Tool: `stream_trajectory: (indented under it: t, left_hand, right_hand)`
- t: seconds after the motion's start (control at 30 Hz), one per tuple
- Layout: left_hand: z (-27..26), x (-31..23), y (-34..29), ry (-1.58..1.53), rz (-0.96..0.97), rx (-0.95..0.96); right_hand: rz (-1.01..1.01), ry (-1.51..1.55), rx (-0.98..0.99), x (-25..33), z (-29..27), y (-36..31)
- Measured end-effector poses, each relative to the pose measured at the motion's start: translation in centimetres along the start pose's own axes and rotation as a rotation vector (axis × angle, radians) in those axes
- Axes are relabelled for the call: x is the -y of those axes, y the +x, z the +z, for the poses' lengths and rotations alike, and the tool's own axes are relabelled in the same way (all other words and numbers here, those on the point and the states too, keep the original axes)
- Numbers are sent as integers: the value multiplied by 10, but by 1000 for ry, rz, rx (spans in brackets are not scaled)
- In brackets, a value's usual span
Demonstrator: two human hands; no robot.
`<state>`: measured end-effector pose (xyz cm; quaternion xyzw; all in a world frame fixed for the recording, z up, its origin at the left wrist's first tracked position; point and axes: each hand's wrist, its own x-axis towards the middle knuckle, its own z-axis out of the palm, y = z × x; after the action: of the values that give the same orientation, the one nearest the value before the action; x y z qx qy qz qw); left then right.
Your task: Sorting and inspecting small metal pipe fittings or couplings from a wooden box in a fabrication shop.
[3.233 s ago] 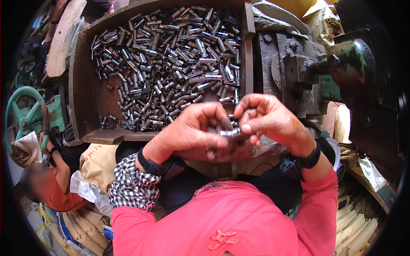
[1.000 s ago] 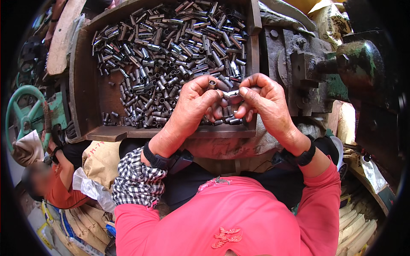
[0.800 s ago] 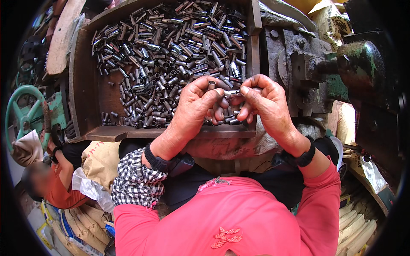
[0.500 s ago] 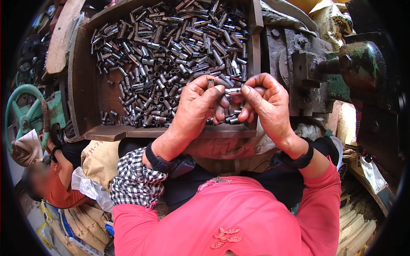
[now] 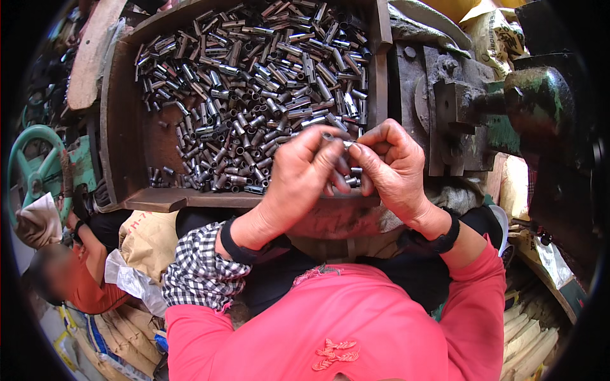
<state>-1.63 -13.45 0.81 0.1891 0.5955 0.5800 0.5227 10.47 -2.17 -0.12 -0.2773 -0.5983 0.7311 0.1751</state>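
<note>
Near the front edge of a shallow tray (image 5: 162,200), my two hands meet fingertip to fingertip. A short metal tube (image 5: 347,145) bridges them, pinched between the thumb and fingers of my right hand (image 5: 395,166). My left hand (image 5: 298,174) is closed, its fingers smeared by motion. The end of a second small metal tube (image 5: 327,136) shows above its thumb. My fingers cover most of both pieces. Behind them the tray holds a heap of loose metal tubes (image 5: 254,120), short and long, some with slots.
To the right stands a dark, greasy machine (image 5: 454,108) with a green-painted head (image 5: 537,95). A green handwheel (image 5: 38,162) is at the left, with another person in orange (image 5: 95,279) below it. Sacks (image 5: 149,238) lie beside my lap.
Both hands have come closer together and slightly lower, toward the tray's front edge. The tube between them is more covered by my fingers, and the upright tube in my left hand shows less.
</note>
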Motion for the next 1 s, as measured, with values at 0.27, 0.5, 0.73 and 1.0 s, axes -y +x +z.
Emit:
stream_trajectory:
  t: [0.27, 0.5, 0.73, 1.0]
  left_hand:
    - [-17, 1, 8, 673, 346, 192]
    - [-23, -6, 5, 421, 162, 94]
    - [-58, -7, 14, -543, -60, 21]
    - [-55, 2, 9, 710, 462, 13]
  right_hand:
    - [318, 130, 232, 15, -14, 13]
    - [246, -75, 209, 21, -4, 37]
    - [-435, -1163, 125, 14, 16, 95]
    - [-347, -1410, 212, 17, 24, 96]
